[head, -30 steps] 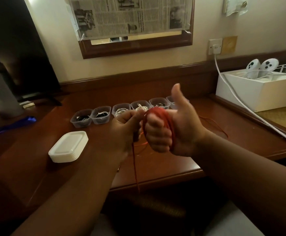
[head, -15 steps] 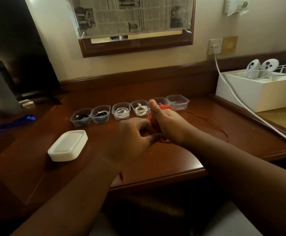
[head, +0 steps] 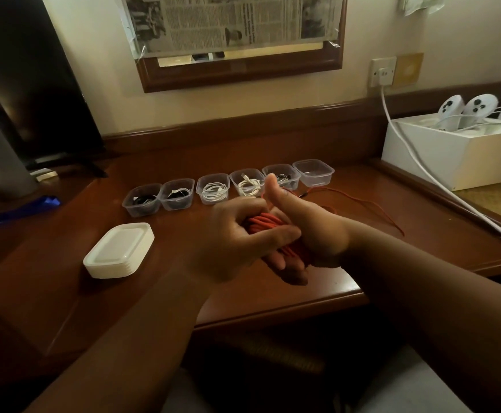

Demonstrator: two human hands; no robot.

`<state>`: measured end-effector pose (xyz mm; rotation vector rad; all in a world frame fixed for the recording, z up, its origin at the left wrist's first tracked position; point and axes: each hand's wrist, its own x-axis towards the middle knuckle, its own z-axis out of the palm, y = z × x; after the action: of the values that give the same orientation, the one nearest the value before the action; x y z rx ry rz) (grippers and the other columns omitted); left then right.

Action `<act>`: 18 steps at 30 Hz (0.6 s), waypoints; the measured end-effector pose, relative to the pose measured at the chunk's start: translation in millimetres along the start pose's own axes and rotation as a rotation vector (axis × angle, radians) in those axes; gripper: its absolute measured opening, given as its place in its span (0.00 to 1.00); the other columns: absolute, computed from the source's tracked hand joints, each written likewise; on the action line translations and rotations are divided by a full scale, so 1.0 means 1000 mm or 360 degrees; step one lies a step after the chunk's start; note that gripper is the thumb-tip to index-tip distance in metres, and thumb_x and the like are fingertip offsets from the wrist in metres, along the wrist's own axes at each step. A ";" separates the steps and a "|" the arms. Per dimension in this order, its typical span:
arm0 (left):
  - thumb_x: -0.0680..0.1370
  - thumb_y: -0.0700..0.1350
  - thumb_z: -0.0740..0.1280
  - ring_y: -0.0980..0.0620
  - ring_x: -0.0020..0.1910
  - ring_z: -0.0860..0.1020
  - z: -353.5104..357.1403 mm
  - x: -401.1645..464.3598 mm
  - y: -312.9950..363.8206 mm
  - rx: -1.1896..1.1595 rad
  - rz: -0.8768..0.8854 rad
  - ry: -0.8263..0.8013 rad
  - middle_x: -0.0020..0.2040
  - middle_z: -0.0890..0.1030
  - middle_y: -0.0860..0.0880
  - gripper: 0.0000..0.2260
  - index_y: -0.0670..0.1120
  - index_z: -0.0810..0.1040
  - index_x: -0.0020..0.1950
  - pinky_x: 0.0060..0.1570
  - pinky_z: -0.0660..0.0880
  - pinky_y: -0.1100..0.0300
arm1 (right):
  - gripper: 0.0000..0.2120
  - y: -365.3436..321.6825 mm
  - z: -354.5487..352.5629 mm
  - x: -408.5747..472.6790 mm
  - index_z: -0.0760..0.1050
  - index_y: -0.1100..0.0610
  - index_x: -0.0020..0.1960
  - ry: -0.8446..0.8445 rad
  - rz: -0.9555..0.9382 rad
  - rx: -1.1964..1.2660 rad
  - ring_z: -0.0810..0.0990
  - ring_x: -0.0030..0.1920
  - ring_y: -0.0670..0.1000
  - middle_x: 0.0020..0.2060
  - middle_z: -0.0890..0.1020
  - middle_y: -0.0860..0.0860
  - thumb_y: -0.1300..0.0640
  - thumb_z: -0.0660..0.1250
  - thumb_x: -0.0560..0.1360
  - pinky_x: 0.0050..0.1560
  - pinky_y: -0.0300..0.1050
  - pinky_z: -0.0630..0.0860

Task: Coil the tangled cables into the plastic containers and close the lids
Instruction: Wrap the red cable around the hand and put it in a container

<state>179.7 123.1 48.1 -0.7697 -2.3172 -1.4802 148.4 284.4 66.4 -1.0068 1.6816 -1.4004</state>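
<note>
A: What does the cable point(head: 265, 223) look like?

B: Thin and orange-red, wound into a thick bundle of many turns. The bundle sits between both hands, above the front part of the desk point(head: 273, 296).

A: How is it gripped?

B: The right hand point(head: 311, 231) has the coil looped around it, fingers curled under, thumb sticking straight up. The left hand point(head: 237, 236) clasps the bundle from the left, thumb lying across the top of the strands.

A: Is all of it coiled?

B: No. A loose tail point(head: 362, 204) trails right across the desk and curves back towards the tubs point(head: 228, 189).

A: The tubs?

B: Six clear ones in a row behind the hands, lids off. Five hold cables, dark in some and white in others; the rightmost tub point(head: 313, 172) looks empty. A stack of white lids point(head: 119, 250) lies to the left.
</note>
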 end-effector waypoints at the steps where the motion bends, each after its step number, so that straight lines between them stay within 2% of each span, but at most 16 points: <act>1: 0.70 0.53 0.75 0.38 0.36 0.83 0.002 0.000 -0.001 -0.0179 -0.0080 -0.0033 0.39 0.82 0.37 0.22 0.37 0.79 0.52 0.39 0.81 0.39 | 0.43 0.002 -0.001 0.002 0.71 0.63 0.28 0.0040 -0.0026 0.0015 0.68 0.19 0.54 0.20 0.68 0.57 0.23 0.45 0.68 0.27 0.42 0.67; 3: 0.70 0.52 0.76 0.36 0.35 0.83 0.004 0.002 -0.005 -0.0420 -0.0205 -0.0047 0.36 0.82 0.35 0.24 0.35 0.76 0.54 0.38 0.82 0.40 | 0.43 0.005 -0.004 0.007 0.70 0.64 0.28 0.0132 -0.0046 0.0032 0.68 0.20 0.55 0.20 0.67 0.57 0.25 0.44 0.70 0.29 0.43 0.70; 5: 0.68 0.54 0.78 0.35 0.34 0.83 0.005 0.006 -0.012 -0.0454 -0.0217 -0.0009 0.36 0.81 0.34 0.28 0.34 0.76 0.54 0.36 0.82 0.44 | 0.43 0.009 -0.006 0.010 0.70 0.63 0.28 0.0249 -0.0070 -0.0006 0.69 0.21 0.55 0.22 0.68 0.59 0.25 0.43 0.70 0.30 0.44 0.71; 7: 0.67 0.58 0.78 0.37 0.34 0.82 0.004 0.010 -0.019 -0.0382 -0.0166 0.0039 0.37 0.80 0.36 0.29 0.34 0.76 0.50 0.34 0.81 0.46 | 0.43 0.013 -0.005 0.012 0.72 0.63 0.29 0.0442 -0.0154 -0.0049 0.71 0.22 0.56 0.24 0.70 0.59 0.25 0.44 0.71 0.30 0.44 0.72; 10: 0.66 0.61 0.76 0.46 0.35 0.81 0.009 0.014 -0.028 -0.0092 -0.0143 0.0217 0.36 0.79 0.49 0.20 0.46 0.78 0.41 0.37 0.82 0.48 | 0.46 0.023 -0.010 0.016 0.72 0.72 0.36 0.0877 -0.0321 -0.0025 0.73 0.28 0.59 0.29 0.73 0.61 0.27 0.45 0.73 0.29 0.44 0.74; 12: 0.65 0.60 0.77 0.49 0.38 0.82 0.015 0.020 -0.035 -0.0148 -0.0232 0.0282 0.37 0.81 0.51 0.16 0.51 0.80 0.40 0.41 0.83 0.50 | 0.44 0.032 -0.017 0.024 0.73 0.72 0.42 0.1001 -0.0371 0.0059 0.76 0.35 0.60 0.34 0.76 0.61 0.29 0.47 0.75 0.37 0.45 0.76; 14: 0.64 0.58 0.79 0.48 0.36 0.83 0.016 0.030 -0.042 -0.0314 -0.0367 0.0350 0.35 0.82 0.50 0.15 0.50 0.81 0.39 0.41 0.83 0.51 | 0.39 0.040 -0.025 0.033 0.77 0.68 0.46 0.0858 -0.0345 0.0309 0.81 0.41 0.57 0.39 0.80 0.59 0.31 0.50 0.76 0.46 0.48 0.77; 15: 0.64 0.56 0.78 0.49 0.32 0.82 0.014 0.036 -0.045 -0.0390 -0.0435 0.0367 0.33 0.82 0.49 0.14 0.48 0.81 0.37 0.36 0.82 0.53 | 0.36 0.043 -0.032 0.036 0.78 0.66 0.49 0.0716 -0.0297 0.0509 0.82 0.43 0.56 0.40 0.82 0.59 0.33 0.51 0.77 0.49 0.49 0.76; 17: 0.64 0.55 0.75 0.50 0.23 0.77 0.009 0.048 -0.051 -0.0609 -0.0605 0.0284 0.28 0.79 0.47 0.15 0.44 0.78 0.36 0.25 0.76 0.60 | 0.30 0.047 -0.047 0.038 0.79 0.64 0.51 0.0413 -0.0196 0.0906 0.80 0.41 0.56 0.39 0.80 0.59 0.39 0.51 0.79 0.48 0.49 0.74; 18: 0.64 0.54 0.73 0.52 0.21 0.75 0.007 0.053 -0.054 -0.0718 -0.0695 0.0232 0.27 0.78 0.47 0.16 0.43 0.75 0.36 0.22 0.74 0.62 | 0.27 0.051 -0.055 0.039 0.79 0.65 0.53 0.0300 -0.0181 0.1083 0.78 0.40 0.56 0.39 0.79 0.59 0.44 0.52 0.79 0.48 0.49 0.74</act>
<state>105.2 126.5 31.1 -0.2334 -2.1515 -2.2117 76.3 278.5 23.1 -0.5949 1.1286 -2.0001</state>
